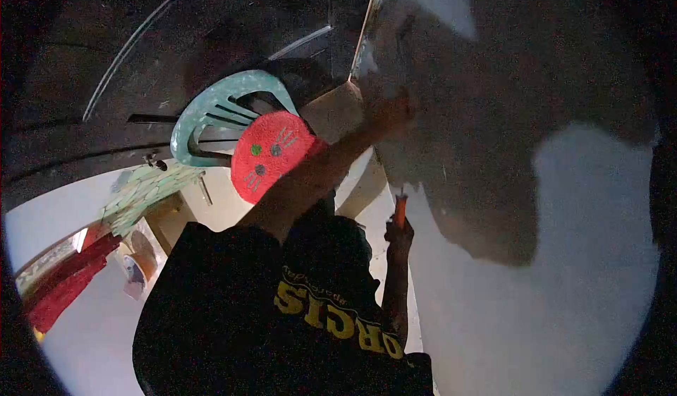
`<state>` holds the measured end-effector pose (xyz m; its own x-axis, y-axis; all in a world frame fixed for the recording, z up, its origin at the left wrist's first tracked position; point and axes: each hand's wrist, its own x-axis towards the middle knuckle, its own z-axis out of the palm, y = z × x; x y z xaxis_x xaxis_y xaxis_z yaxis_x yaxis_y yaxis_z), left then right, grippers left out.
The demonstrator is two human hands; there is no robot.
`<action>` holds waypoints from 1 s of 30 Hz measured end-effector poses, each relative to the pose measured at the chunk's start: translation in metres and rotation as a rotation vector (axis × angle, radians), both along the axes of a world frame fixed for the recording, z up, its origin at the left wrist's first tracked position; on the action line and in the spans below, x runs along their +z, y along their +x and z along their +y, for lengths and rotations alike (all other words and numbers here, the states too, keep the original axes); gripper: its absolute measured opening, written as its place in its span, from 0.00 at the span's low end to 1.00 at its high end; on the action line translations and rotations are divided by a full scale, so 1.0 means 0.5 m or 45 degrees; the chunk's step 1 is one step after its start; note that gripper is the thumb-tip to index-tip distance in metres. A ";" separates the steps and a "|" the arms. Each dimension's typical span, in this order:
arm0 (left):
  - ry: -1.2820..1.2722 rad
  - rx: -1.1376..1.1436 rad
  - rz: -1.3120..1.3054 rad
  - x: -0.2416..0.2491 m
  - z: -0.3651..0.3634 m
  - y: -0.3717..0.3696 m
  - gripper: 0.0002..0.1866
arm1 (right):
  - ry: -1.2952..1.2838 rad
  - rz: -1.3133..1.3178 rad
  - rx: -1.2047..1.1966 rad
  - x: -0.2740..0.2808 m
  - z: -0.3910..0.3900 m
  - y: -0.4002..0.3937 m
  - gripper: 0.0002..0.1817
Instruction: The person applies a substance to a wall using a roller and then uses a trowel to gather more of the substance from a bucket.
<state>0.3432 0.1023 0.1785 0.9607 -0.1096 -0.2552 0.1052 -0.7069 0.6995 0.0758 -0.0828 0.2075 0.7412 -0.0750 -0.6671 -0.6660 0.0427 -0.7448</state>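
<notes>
Gripping orange tool (400, 209) – other hand (392, 113) flat on wall (578, 255).

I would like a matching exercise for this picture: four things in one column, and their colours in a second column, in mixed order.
Things:
1. plastic chair
2. round cat-face mat
3. tool handle in the right hand
4. shirt lettering

Colours:
A. yellow
B. pale green
C. orange
D. red

Pairs: 1-B, 2-D, 3-C, 4-A.
</notes>
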 end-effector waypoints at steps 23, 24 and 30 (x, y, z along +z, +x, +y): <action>-0.349 0.053 0.121 -0.003 0.093 0.102 0.29 | 0.530 -0.068 -0.019 -0.021 0.042 0.111 0.16; -0.366 0.087 0.034 -0.020 0.068 0.078 0.28 | 0.477 0.010 -0.028 -0.018 0.029 0.095 0.16; -0.262 0.007 -0.170 -0.116 -0.071 -0.088 0.25 | 0.310 0.288 -0.238 -0.024 -0.065 -0.065 0.16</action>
